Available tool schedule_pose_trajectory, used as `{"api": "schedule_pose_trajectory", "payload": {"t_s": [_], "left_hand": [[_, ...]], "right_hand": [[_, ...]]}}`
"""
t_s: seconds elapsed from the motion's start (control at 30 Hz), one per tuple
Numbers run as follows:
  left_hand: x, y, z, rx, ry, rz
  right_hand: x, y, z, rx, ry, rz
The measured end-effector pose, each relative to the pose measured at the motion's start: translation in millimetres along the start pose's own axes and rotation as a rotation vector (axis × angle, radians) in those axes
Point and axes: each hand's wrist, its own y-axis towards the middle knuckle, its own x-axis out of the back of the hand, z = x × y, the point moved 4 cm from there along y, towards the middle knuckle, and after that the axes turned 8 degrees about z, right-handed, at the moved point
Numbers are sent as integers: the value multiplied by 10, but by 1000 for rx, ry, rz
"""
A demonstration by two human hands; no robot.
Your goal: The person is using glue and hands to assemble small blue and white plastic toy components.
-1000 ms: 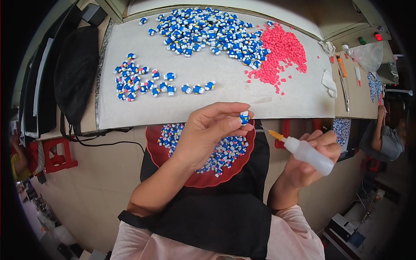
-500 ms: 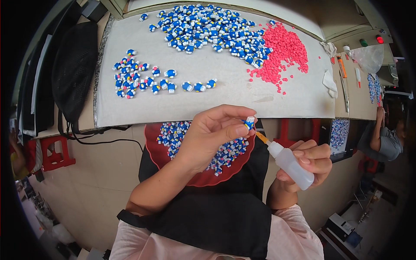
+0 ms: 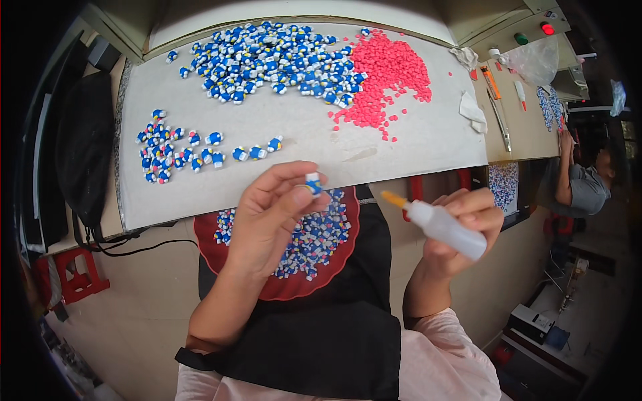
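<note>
Between the thumb and fingers of my left hand (image 3: 267, 214) is a small blue-and-white figurine (image 3: 313, 184), held over the near edge of the table. My right hand (image 3: 471, 224) wraps round a translucent white squeeze bottle (image 3: 449, 230). Its orange nozzle tip (image 3: 393, 198) points left towards the figurine, with a gap between them. Below my left hand sits a red scalloped bowl (image 3: 287, 291) filled with many similar small figurines, some with pink bits.
A big pile of blue figurines (image 3: 261, 63) lies on the white tabletop (image 3: 307, 127), beside a heap of small pink pieces (image 3: 391, 67). A smaller group of figurines (image 3: 159, 150) is at the left. Far right, another person (image 3: 582, 174) sits. Tweezers (image 3: 501, 127) lie right of the white surface.
The bottle's tip has drawn away from the figurine, where it was close before. My left hand has moved left with the figurine. The whole view has shifted too.
</note>
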Motion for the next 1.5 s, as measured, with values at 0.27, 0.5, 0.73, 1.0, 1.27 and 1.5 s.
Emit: {"api": "schedule_pose_trajectory", "payload": {"t_s": [0.27, 0.5, 0.73, 1.0, 1.27, 1.5], "left_hand": [[106, 20, -233, -149, 65, -42], [76, 20, -166, -88, 60, -19], [106, 48, -136, -70, 43, -18], [114, 38, -125, -64, 40, -12], [7, 39, -48, 25, -80, 67], [-43, 9, -16, 23, 69, 94]], "right_hand": [[366, 331, -732, -490, -96, 195], [287, 721, -1172, -369, -707, 330], [338, 753, -1239, -396, -787, 372], [266, 817, -1257, -273, -931, 460], [-205, 411, -617, -572, 128, 282], [-596, 177, -428, -457, 380, 413]]}}
